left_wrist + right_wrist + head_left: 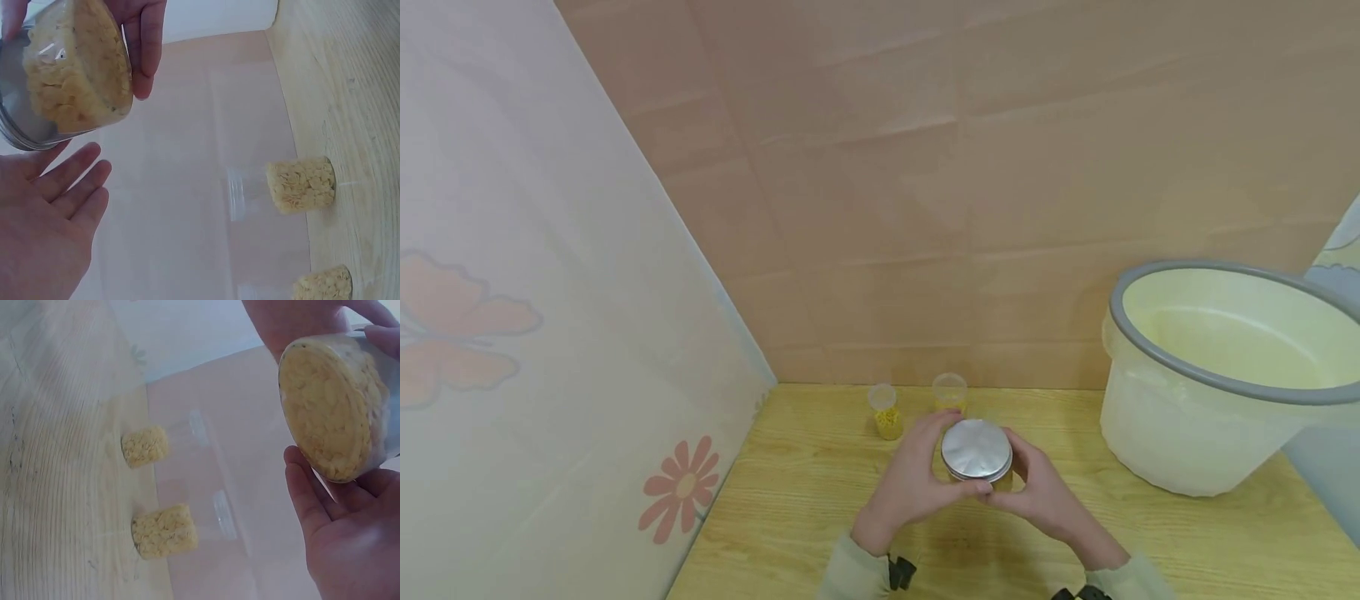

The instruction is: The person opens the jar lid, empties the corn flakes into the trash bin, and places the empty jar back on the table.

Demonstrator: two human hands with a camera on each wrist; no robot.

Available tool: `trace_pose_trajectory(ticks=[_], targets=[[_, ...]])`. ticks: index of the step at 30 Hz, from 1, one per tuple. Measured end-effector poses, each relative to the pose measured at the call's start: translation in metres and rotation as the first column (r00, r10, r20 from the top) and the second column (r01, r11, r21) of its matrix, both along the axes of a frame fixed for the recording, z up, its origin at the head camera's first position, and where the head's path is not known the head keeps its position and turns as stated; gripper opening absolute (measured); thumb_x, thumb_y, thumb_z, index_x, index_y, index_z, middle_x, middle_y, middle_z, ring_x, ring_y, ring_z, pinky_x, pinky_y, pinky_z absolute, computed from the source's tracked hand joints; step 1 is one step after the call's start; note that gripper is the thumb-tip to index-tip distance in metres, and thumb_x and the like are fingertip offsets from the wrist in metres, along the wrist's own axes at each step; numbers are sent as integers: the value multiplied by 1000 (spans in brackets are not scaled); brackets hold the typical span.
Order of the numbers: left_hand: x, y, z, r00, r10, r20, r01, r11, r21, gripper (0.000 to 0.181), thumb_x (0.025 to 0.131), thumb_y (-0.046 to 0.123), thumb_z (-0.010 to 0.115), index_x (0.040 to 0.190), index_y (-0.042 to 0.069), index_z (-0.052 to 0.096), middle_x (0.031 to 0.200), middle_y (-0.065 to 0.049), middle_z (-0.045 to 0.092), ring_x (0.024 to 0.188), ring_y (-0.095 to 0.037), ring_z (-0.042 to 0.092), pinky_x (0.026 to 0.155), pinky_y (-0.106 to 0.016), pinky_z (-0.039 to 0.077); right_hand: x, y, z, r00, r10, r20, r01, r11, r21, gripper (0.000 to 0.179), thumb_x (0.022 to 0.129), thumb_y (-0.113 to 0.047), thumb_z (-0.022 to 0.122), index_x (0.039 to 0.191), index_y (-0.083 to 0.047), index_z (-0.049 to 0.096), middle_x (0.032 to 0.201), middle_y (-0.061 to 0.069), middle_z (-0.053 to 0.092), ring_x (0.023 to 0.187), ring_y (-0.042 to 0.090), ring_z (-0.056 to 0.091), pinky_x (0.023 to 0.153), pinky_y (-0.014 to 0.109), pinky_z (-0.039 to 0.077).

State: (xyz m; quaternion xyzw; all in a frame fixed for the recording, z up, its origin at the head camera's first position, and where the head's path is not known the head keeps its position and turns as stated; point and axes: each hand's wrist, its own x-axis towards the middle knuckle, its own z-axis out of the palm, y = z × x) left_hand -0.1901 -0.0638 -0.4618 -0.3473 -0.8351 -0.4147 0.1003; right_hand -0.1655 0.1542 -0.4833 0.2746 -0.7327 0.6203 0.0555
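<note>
One large jar point(78, 69), grasped between left hand point(916, 477) and right hand point(1039, 493): silver lid point(976, 448) from the head view, flake-filled clear base from the wrist views only. Beyond the left hand, one small cup point(888, 421); beyond the jar, a second cup point(950, 388), partly blocked by left fingertips overhead, whole in the right wrist view. Right of the right hand, one grey-rimmed tub point(1180, 433).
</note>
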Motion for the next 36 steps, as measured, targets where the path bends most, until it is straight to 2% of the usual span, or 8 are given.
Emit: trace_pose_trajectory(ticks=[8,13,19,23,27,31,36], targets=[[3,2,5,991,-127,51,120,986,116,84,66,33,98,136,25,53,149,9,48,133,-17,48,103,-41,45,9,-10,4,997,46,-67,-46,999,-3,70,76,-3,86,139,-6,54,125,7,64,115,19,60,100,29,45],[4,2,6,985,-171,1,169,976,137,88,61,28,100,137,22,55,148,7,50,133,-17,49,103,-39,45,13,-11,4,995,47,-87,-47,999,-3,73,75,-5,89,139,-7,54,126,7,63,114,20,60,98,32,47],[4,3,8,966,-229,-117,247,954,168,83,62,19,98,133,11,55,141,0,57,126,-18,55,99,-37,48,18,-15,3,992,128,3,-127,990,-57,79,76,-1,87,143,-7,47,130,12,58,117,22,57,97,35,46],[5,5,11,958,-244,-153,269,948,171,87,59,17,99,135,11,55,138,0,59,125,-17,56,99,-36,48,21,-19,0,992,125,21,-123,990,-69,81,74,0,88,143,-6,46,129,12,59,113,22,58,94,35,48],[7,5,12,954,-267,-137,289,940,179,94,55,15,100,137,12,54,136,0,60,123,-15,57,98,-35,49,23,-21,-3,995,96,-18,-97,992,-75,78,74,0,88,141,-5,48,125,9,61,110,21,60,92,33,50],[9,6,11,947,-297,-122,317,926,205,94,54,9,100,136,8,54,133,-5,62,120,-16,59,97,-35,50,24,-23,-5,994,89,-63,-95,990,-100,78,72,3,87,139,-2,48,123,10,61,108,20,61,91,33,51],[13,12,11,954,-281,-105,298,921,251,84,58,7,98,132,6,57,129,-5,64,117,-16,61,96,-36,51,25,-25,-6,998,60,-33,-64,991,-120,80,70,7,87,139,-3,48,121,12,62,107,21,61,90,33,52]])
